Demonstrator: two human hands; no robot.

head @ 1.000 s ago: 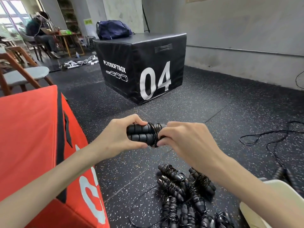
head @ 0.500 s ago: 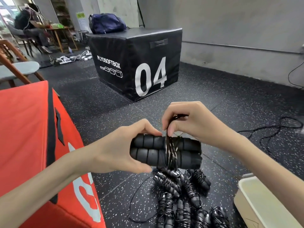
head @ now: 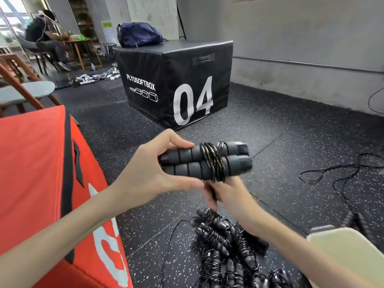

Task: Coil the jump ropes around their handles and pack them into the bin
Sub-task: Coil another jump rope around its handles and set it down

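The left hand grips the paired handles. Below them, the right hand pinches the rope.

Two bare forearms, left hand, right hand, no sleeves, rings or watch visible

I see a black plyo box marked "04" at centre frame, a dark blue bag on its top. A red box fills my lower left. Upper left, a wooden chair, and what looks like a seated person.
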